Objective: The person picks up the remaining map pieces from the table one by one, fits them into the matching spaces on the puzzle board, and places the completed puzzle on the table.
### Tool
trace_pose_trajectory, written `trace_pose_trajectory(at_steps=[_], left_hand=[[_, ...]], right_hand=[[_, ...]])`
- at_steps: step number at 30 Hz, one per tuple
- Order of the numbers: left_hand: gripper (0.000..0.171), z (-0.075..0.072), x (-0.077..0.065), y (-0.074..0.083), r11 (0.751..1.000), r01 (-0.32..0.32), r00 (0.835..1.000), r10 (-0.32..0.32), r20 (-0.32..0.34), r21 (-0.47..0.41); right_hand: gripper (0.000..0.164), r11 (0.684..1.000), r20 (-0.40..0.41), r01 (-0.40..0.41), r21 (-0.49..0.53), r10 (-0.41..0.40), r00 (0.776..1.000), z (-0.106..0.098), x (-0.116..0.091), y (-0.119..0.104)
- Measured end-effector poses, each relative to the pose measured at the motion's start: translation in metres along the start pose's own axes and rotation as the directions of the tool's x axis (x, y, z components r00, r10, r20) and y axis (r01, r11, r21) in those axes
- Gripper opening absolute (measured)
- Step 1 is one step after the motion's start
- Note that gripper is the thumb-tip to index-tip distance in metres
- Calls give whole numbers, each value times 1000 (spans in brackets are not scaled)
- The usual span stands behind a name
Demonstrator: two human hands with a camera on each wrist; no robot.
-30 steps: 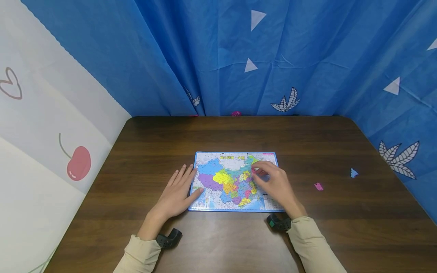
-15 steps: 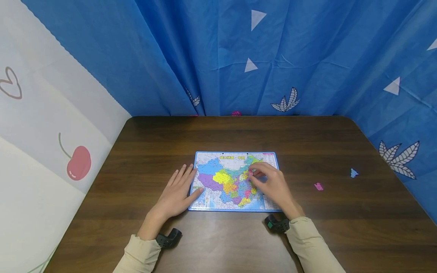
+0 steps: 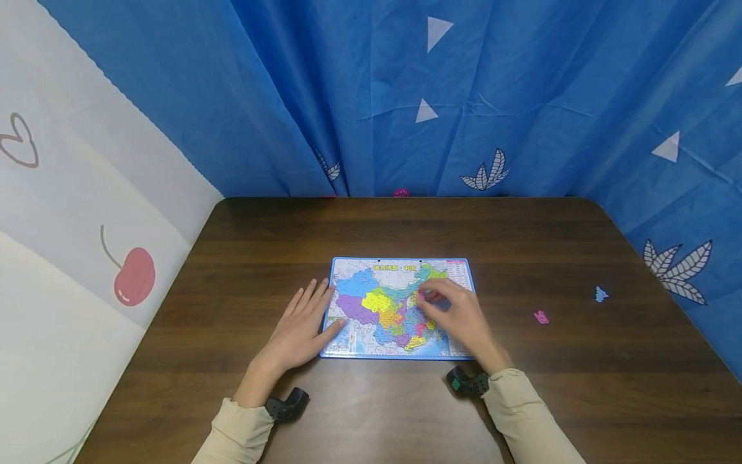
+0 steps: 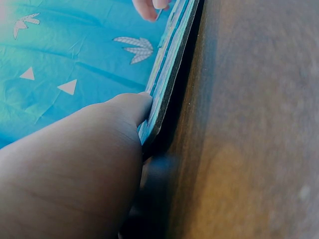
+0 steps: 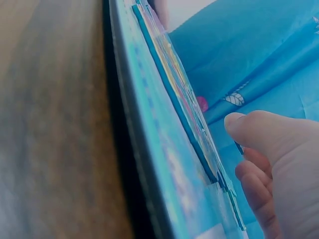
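Note:
A colourful map puzzle board point(image 3: 396, 279) with a blue rim lies flat on the table. My left hand point(image 3: 298, 332) rests at its left edge, fingers spread and straight; in the left wrist view the thumb point(image 4: 132, 104) presses on the board's edge. Over the right part of the map, my right hand point(image 3: 464, 316) pinches a small pink puzzle piece point(image 3: 421, 296) between thumb and fingertips. From the right wrist view, only a thin dark edge of that piece point(image 5: 239, 148) shows, held above the board's surface. The map under the right hand is partly hidden.
Right of the board, a loose pink puzzle piece point(image 3: 541, 317) and a light blue puzzle piece point(image 3: 601, 294) lie on the dark wooden table point(image 3: 278, 238). A blue curtain point(image 3: 371, 129) hangs behind the table's far edge.
My right hand has shifted a little left across the board, carrying the pink puzzle piece with it. The left hand and the loose pieces have stayed in place.

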State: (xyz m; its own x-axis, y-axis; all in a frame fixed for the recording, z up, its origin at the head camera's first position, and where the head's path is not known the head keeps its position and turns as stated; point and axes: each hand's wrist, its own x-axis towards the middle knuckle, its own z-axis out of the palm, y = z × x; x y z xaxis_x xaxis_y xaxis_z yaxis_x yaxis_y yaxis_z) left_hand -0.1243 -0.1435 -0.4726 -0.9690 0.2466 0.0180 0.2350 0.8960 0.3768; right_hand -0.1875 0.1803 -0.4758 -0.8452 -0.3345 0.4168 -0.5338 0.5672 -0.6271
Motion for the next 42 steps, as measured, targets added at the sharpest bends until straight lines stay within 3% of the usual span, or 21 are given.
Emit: trace_pose_trajectory(at_steps=[32, 42], left_hand=[[83, 1, 0, -1, 1000, 8, 1000, -8, 2, -7], [82, 1, 0, -1, 1000, 11, 1000, -11, 3, -14]], right_hand=[[23, 1000, 27, 20, -16, -19, 999, 12, 0, 0], [22, 997, 82, -43, -56, 48, 995, 13, 1, -2]])
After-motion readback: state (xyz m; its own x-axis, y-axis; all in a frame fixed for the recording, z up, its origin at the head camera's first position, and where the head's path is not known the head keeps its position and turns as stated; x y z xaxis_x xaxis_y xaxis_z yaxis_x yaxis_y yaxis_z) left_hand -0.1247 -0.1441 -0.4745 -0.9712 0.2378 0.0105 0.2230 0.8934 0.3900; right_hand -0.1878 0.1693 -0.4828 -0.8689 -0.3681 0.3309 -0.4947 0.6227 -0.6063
